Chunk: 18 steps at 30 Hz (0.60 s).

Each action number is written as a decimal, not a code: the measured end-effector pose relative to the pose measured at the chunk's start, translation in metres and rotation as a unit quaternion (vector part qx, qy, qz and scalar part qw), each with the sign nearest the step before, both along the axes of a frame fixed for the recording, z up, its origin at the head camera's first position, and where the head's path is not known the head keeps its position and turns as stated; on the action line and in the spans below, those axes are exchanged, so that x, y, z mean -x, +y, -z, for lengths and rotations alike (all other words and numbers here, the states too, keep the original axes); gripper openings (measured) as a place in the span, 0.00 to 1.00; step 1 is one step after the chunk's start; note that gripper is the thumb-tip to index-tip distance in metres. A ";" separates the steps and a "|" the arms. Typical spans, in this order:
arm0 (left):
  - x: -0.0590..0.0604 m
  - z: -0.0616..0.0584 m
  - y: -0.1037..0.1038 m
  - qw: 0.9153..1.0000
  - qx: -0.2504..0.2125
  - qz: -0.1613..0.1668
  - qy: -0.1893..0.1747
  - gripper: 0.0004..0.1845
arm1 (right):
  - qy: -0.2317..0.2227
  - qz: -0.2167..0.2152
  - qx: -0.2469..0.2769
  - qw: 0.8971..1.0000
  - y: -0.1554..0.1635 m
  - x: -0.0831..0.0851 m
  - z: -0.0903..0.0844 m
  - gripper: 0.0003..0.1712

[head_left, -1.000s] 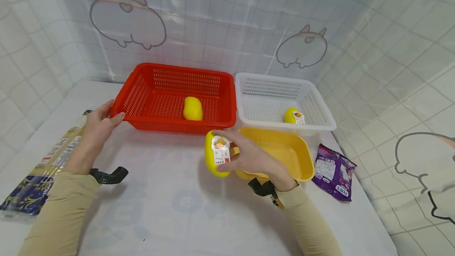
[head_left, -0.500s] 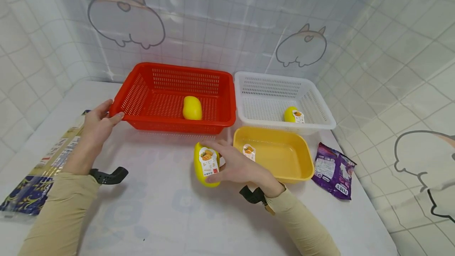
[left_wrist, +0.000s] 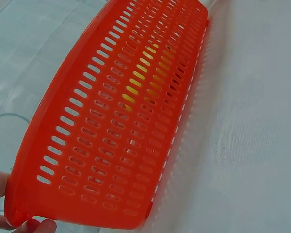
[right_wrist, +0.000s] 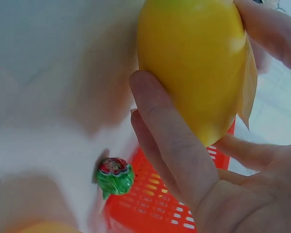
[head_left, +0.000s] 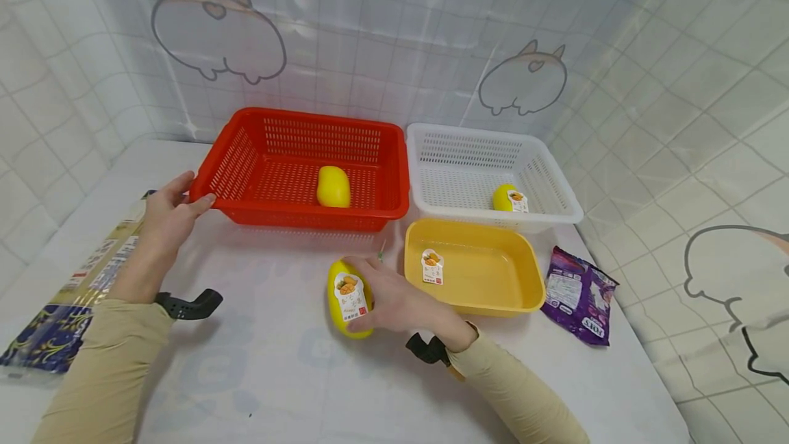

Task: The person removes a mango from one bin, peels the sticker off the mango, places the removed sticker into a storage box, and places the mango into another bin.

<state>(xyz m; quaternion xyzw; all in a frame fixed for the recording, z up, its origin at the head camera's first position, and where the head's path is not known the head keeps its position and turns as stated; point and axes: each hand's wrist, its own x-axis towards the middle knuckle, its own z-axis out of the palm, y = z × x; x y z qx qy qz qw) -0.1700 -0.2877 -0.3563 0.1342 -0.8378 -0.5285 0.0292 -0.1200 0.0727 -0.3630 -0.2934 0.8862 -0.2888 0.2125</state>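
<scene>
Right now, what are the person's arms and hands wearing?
Both arms are covered to the wrist by plain tan long sleeves, the left sleeve and the right sleeve. A black wrist mount with a curved arm sits at the left wrist, a similar black strap at the right. Both hands are bare, without gloves.

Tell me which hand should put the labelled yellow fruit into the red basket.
Right, probably. The right hand already grips the yellow fruit on the table, in front of the red basket. The left hand holds that basket's left corner, steadying it.
</scene>
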 end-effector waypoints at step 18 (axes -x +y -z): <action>-0.022 -0.032 0.052 0.945 0.125 -0.024 0.302 0.31 | -0.011 -0.004 -0.061 0.998 0.003 -0.001 -0.002 0.57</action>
